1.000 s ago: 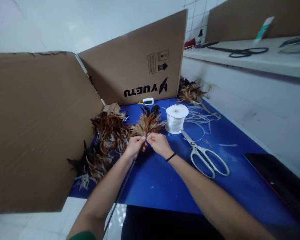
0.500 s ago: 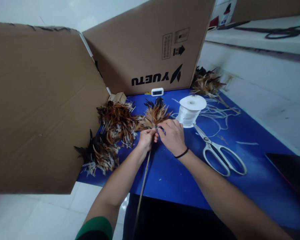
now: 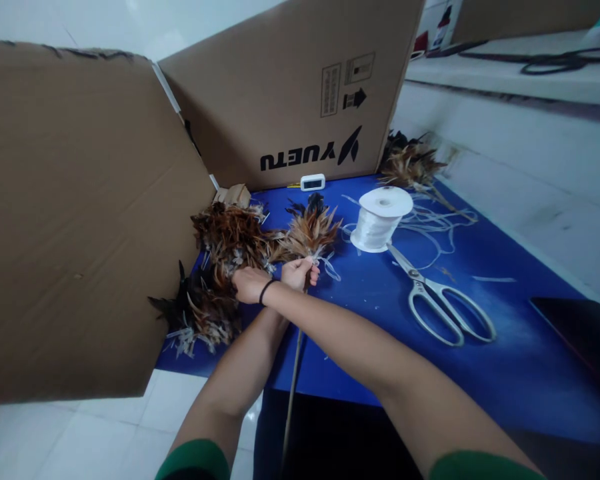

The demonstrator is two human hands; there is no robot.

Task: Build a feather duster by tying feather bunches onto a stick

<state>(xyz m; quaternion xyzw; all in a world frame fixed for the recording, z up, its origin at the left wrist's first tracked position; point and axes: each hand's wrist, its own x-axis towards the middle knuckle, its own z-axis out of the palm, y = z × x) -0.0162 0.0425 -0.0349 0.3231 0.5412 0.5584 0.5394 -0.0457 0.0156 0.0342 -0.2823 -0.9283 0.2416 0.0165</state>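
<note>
My left hand [image 3: 296, 272] is closed round the neck of a feather duster [image 3: 310, 230], where brown and black feathers meet a thin stick [image 3: 293, 387] that runs down toward my lap. A loose loop of clear plastic ribbon [image 3: 331, 268] hangs from the binding by my fingertips. Crossing over my left forearm, my right hand [image 3: 251, 285] reaches into the brown feather pile [image 3: 230, 230] on the left. Its fingertips are hidden by the hand and the feathers, so I cannot tell whether it grips any.
A darker feather bunch [image 3: 205, 310] lies at the left edge of the blue table [image 3: 360, 347]. To the right are a white ribbon spool [image 3: 375, 227], scissors [image 3: 430, 293] and a dark flat object [image 3: 575, 333]. Cardboard panels [image 3: 290, 100] stand behind, with a small white display device [image 3: 313, 182] below.
My right hand has left the duster's binding and crossed leftward over my left arm to the feather pile. The ribbon loop now shows. My left hand keeps its hold.
</note>
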